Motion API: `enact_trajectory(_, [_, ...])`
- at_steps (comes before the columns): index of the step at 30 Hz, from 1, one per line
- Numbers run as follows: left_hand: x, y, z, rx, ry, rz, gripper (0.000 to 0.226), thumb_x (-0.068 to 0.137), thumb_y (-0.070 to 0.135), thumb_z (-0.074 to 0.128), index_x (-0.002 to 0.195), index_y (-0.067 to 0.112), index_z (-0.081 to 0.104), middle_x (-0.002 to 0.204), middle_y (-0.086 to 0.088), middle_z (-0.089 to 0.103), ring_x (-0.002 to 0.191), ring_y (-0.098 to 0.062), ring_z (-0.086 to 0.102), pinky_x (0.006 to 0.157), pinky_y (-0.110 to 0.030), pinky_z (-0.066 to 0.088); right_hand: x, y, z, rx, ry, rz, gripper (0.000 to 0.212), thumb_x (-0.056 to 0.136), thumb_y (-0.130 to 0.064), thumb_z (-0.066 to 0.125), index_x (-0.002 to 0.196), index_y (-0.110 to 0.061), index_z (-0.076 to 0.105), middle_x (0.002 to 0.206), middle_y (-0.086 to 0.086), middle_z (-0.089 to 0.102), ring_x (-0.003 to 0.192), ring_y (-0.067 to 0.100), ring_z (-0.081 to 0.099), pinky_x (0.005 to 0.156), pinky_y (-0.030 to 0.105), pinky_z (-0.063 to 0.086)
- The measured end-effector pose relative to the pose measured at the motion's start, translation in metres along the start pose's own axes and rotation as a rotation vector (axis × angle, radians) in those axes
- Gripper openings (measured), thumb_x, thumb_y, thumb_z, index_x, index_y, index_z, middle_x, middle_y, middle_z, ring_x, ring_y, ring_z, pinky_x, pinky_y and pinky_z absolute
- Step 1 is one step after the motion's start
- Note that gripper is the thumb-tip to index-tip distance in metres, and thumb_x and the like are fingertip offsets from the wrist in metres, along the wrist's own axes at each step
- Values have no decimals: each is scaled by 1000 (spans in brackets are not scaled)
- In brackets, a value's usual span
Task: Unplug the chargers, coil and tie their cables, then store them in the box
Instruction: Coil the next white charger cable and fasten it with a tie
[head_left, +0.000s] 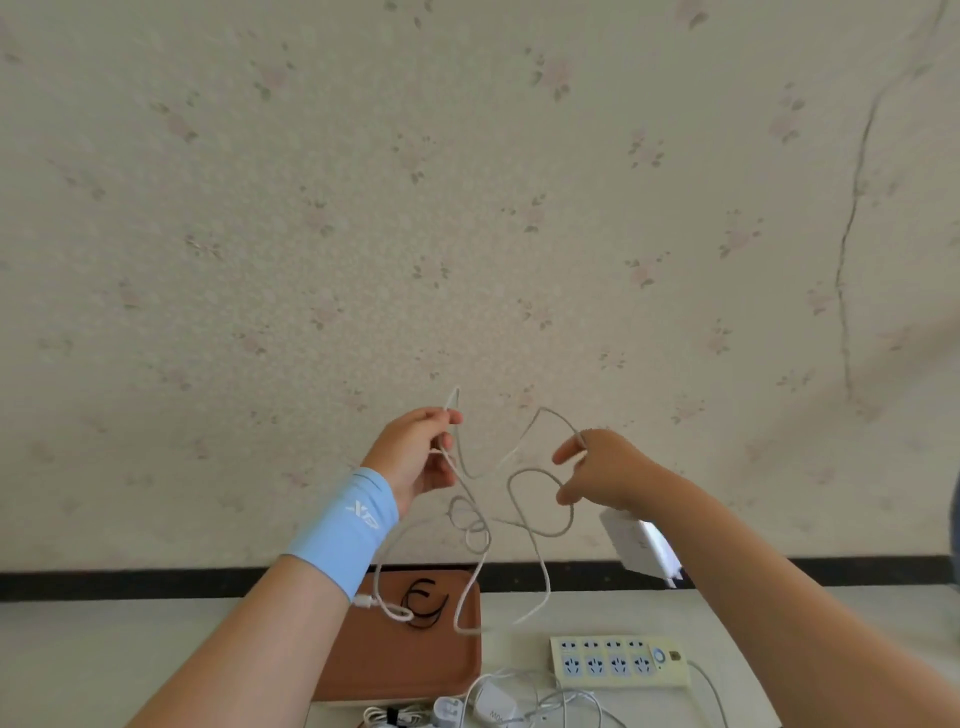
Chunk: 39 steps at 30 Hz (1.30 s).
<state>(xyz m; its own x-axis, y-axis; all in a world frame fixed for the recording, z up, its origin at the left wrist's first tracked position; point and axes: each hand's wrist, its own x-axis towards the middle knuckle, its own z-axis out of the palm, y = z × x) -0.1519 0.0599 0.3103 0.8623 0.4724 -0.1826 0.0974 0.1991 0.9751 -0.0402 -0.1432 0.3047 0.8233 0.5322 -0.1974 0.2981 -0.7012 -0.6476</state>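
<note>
Your left hand (421, 457) pinches the white charger cable (550, 535); your right hand (602, 473) curls round it just above the hanging charger brick (636, 545), both raised above the table (104, 649). The cable looks light, limp and tangle-prone, so grip nearest the brick.

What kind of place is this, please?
Most likely a room in a home: flowered wallpaper, a dark baseboard, and a pale table carrying a household power strip.

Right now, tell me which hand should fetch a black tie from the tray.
Left, probably. The left hand is on the tray's side, near the black ties; the right hand holds a loop of cable with the charger under it.
</note>
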Motion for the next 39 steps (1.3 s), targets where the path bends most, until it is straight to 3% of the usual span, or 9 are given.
enact_trajectory(5, [-12,-3,22,-20,-140,-37,14,102,14,50,97,7,60,71,-8,60,53,-20,57,55,-35,58,-10,-22,10,389,-202,-111,27,88,0,56,104,-14,72,63,-1,51,47,11,36,45,25,32])
enact_trajectory(7, [-14,-4,25,-50,-168,-37,11,101,15,52,97,7,59,75,-9,64,58,-22,62,60,-38,59,-13,-28,13,406,-262,-121,11,90,-18,64,89,-8,69,57,0,47,44,13,31,45,26,26])
enact_trajectory(9, [-13,-4,25,-53,-145,-3,10,100,16,54,96,7,60,78,-9,65,59,-22,63,61,-38,58,-15,-29,14,287,-268,-158,30,85,-38,74,79,-10,67,54,2,45,44,15,31,45,26,28])
enact_trajectory(14, [-10,-3,21,-197,-167,87,10,96,17,62,99,8,61,93,-10,71,76,-24,70,73,-36,61,-16,-26,8,220,-207,-200,19,92,-35,71,81,-20,73,58,-11,64,46,10,38,51,24,36])
enact_trajectory(18, [-6,-14,18,496,-216,192,29,86,23,74,113,28,64,112,4,69,102,-14,68,93,-33,54,-12,-23,6,541,-116,-99,20,100,-23,60,94,-5,66,65,1,66,43,12,34,43,24,28])
enact_trajectory(20, [-6,-22,17,784,-254,194,27,84,17,75,107,30,69,108,9,68,96,-13,69,91,-32,55,-10,-23,5,607,-51,-66,20,101,-22,58,93,-6,64,65,4,63,43,12,33,43,26,26])
enact_trajectory(27, [-8,-17,21,594,-36,217,22,97,9,58,112,18,71,96,2,73,63,-22,73,56,-26,57,-1,-14,4,603,239,85,26,102,-24,57,89,-4,64,81,5,77,33,8,30,37,21,28])
enact_trajectory(35, [-2,-20,18,588,14,355,28,97,11,57,116,27,70,99,7,74,53,-12,63,62,-21,53,7,-7,4,459,233,165,23,100,-15,52,81,-12,64,71,-2,64,49,5,43,41,16,33])
enact_trajectory(39, [4,-13,2,873,152,386,37,101,9,43,124,24,68,104,7,71,86,-10,63,74,-17,45,13,3,1,522,345,177,22,98,-15,54,80,-11,65,77,4,65,57,8,53,49,19,41])
